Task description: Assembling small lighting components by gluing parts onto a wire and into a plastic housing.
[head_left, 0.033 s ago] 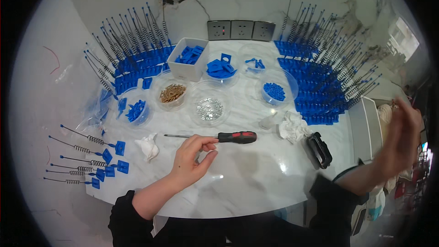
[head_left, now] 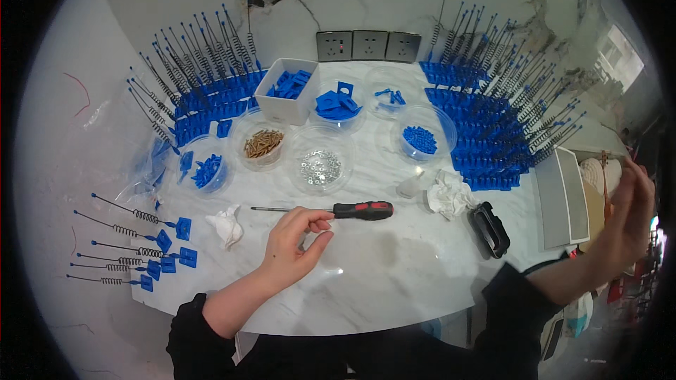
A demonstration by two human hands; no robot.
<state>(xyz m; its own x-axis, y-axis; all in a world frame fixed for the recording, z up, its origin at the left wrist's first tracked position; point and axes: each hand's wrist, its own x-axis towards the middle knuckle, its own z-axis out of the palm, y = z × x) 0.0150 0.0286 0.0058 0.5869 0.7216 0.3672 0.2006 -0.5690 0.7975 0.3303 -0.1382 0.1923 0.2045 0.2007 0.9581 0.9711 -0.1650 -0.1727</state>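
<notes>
Left hand [head_left: 296, 239], resting over the white marble table [head_left: 394, 274] with fingers loosely curled and thumb apart from them, gripping nothing; its fingertips lie just beside the near end of the screwdriver's handle, and whether they touch it cannot be told. The screwdriver [head_left: 331, 210] lies flat just beyond the hand, its thin metal shaft pointing left and its black-and-red handle pointing right.

Taking the screwdriver as landmark, from left to right: far to its left, at the table's edge, a row of blue-based spring antennas [head_left: 134, 250] lying flat; just left of its shaft tip, a crumpled white scrap [head_left: 227, 225]. Beyond it, a clear tub of small blue parts [head_left: 206, 170], a tub of brass screws [head_left: 263, 143] and a tub of silvery washers [head_left: 319, 167]; farther back, a white square box of blue pieces [head_left: 287, 88] flanked by standing antennas [head_left: 204, 77]. Right of the handle, a crumpled white tissue [head_left: 448, 195], then a black oblong object [head_left: 490, 228]; behind these, a tub of blue pieces [head_left: 421, 139] and a dense bank of upright antennas [head_left: 493, 112].

Right hand [head_left: 627, 214], raised clear of the table at the far right, well apart from the screwdriver, fingers extended and holding nothing.
</notes>
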